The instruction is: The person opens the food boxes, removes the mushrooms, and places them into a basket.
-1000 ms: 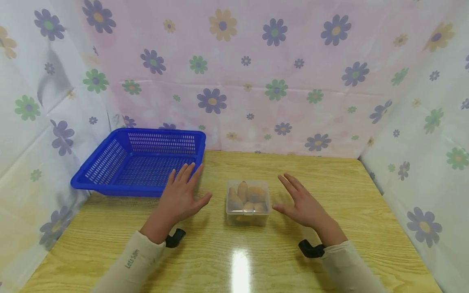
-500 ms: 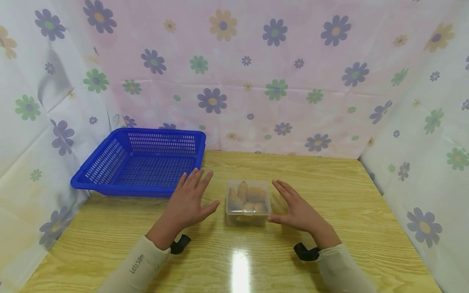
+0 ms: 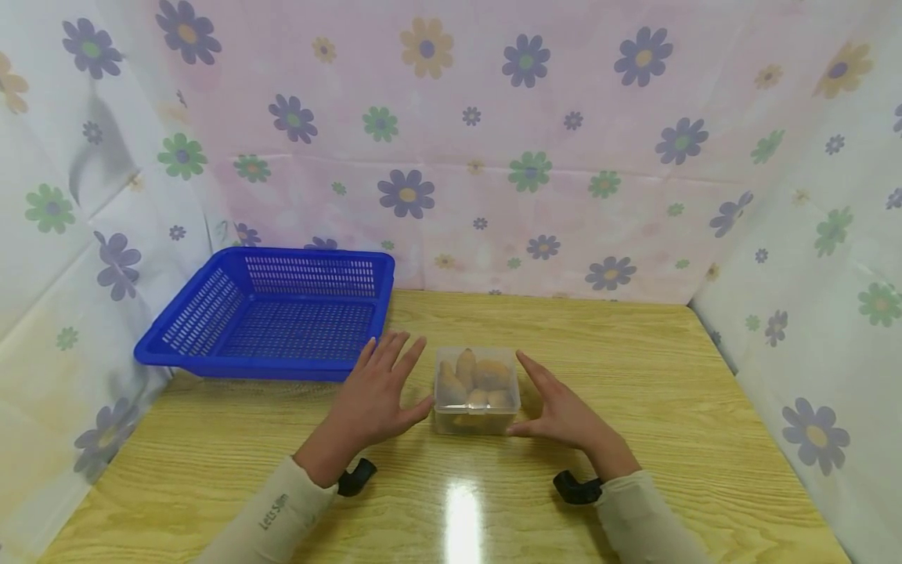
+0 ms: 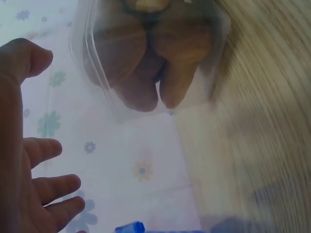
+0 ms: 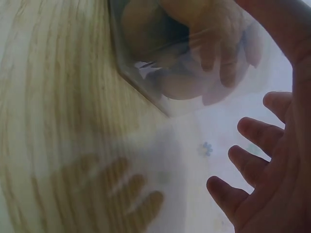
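Observation:
A clear plastic box with its lid on sits mid-table, and several brown, rounded, elongated things lie inside it; they look like small sweet potatoes. My left hand is at the box's left side, fingers spread, thumb close to the front left corner. On the other side my right hand has its fingers extended along the right wall, thumb near the front right corner. Both wrist views show the box beside spread fingers, with no grip on it. Whether the right thumb touches the box I cannot tell.
A blue perforated basket stands at the back left of the wooden table, just beyond my left fingers. Flowered cloth hangs behind and at both sides. Black wrist mounts sit under the sleeves.
Both hands have moved inward toward the clear box, the left one rightward and the right one leftward. The box and the basket have stayed in place.

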{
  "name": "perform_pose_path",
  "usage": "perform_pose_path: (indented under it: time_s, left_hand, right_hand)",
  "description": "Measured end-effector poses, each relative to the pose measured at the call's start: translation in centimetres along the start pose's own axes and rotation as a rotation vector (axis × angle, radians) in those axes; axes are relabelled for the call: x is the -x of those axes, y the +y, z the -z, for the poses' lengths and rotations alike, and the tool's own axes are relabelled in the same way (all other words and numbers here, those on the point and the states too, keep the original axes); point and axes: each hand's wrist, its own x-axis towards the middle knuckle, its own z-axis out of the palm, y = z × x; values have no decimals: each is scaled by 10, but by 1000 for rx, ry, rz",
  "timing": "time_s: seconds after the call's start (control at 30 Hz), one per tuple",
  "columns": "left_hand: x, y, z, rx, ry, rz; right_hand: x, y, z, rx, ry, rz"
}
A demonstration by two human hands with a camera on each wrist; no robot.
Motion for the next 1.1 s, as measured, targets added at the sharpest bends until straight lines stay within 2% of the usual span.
perform_pose_path:
  time_s: [0.33, 0.67, 0.97, 1.1]
  left_hand:
    - [0, 12, -8, 21, -1, -73]
    - [0, 23, -20, 39, 5, -127]
    - [-4, 30, -25, 67, 24, -189]
    - [-7, 32, -29, 92, 24, -221]
  right_hand:
    - [-6, 1, -9, -87, -10, -10]
    - [-16, 5, -22, -291, -9, 24]
    - [-20, 6, -29, -348, 0, -10]
    - [-21, 3, -31, -377, 8, -56]
